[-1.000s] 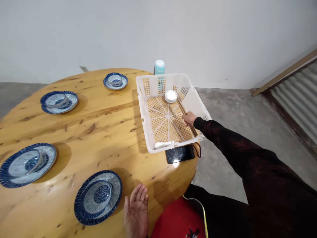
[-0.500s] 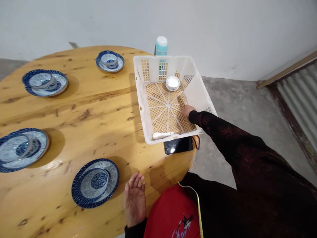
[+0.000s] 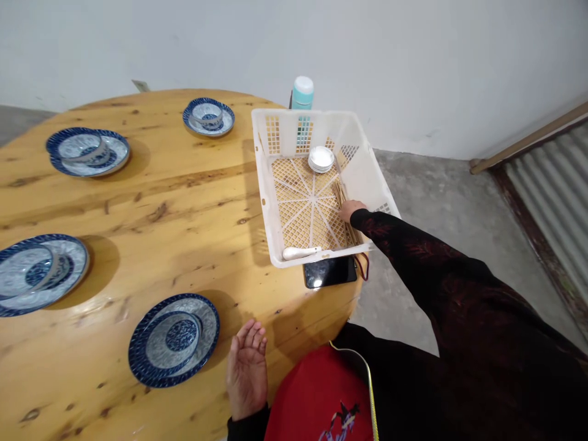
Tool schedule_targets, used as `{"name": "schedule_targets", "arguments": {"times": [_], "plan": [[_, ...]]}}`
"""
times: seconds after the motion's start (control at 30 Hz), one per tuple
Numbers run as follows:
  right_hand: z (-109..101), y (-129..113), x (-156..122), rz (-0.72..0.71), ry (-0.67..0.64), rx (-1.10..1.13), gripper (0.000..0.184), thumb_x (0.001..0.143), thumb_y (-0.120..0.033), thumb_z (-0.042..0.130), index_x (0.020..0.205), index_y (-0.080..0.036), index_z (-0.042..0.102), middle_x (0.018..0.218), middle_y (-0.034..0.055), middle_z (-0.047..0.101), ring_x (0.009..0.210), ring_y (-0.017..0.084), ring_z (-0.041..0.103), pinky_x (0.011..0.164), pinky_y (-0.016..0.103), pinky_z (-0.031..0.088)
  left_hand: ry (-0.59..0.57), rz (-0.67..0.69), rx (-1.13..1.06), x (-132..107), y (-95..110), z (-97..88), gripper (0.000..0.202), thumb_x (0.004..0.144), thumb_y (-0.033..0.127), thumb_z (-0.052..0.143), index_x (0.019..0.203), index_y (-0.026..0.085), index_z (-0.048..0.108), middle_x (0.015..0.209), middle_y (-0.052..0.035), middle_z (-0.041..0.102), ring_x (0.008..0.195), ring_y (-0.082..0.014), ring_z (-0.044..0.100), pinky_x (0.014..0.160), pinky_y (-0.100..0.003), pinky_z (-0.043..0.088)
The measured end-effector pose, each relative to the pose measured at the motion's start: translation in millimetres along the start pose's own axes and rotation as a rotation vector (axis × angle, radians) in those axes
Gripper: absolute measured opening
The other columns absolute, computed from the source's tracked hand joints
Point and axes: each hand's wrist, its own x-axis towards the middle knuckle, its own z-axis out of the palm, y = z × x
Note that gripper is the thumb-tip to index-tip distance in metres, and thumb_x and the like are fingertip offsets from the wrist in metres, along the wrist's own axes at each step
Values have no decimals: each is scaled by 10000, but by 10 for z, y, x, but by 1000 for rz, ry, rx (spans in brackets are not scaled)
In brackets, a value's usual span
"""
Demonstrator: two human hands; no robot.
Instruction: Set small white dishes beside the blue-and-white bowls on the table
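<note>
I have the left hand (image 3: 248,373) spread, palm up, empty. Farther out, the right hand (image 3: 353,209), the nearer, covers the middle of the chopsticks (image 3: 340,193); finger closure I cannot tell. They run near-to-far along the basket's (image 3: 271,226) right side.

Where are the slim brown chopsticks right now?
In the head view, the slim brown chopsticks are inside the white plastic basket, along its right side, partly under the right hand and nearer than the small round white dishes.
</note>
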Motion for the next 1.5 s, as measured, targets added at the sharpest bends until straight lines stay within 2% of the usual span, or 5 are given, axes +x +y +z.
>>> {"name": "schedule_targets", "arguments": {"times": [0.4,0.53,0.77,1.17,1.5], "plan": [[-300,3,128,-19,144,-55,414,843,-416,622,1111,-105,675,1156,222,662,1093,313,630,916,393,477,39,-6,10,33,-51,-50,436,699,483,752,992,161,735,1030,-80,692,886,-152,643,744,-209,555],[-543,-63,447,68,263,206,407,874,-444,567,1039,-90,682,999,216,700,1026,308,657,875,377,508,68,-7,14,44,-51,-27,435,671,475,773,974,164,740,1029,-80,697,903,-160,642,761,-216,556],[-616,-395,990,148,121,1029,435,952,-338,427,1223,-16,538,844,142,678,718,218,691,619,308,570,174,-17,45,49,-27,-24,499,627,522,786,990,184,735,1048,-62,697,949,-164,636,766,-215,552],[-515,-579,1408,167,0,1544,409,876,-209,481,1265,-128,387,870,60,620,689,150,657,583,280,599,176,109,176,198,99,399,525,579,516,824,965,174,721,1016,-84,705,929,-185,642,806,-256,533],[-449,-583,1497,224,-59,1676,474,817,-147,484,1263,-208,336,832,9,632,636,128,655,562,260,592,219,43,190,254,-94,346,577,480,504,864,935,174,735,1003,-105,706,897,-231,660,740,-295,541]]}}
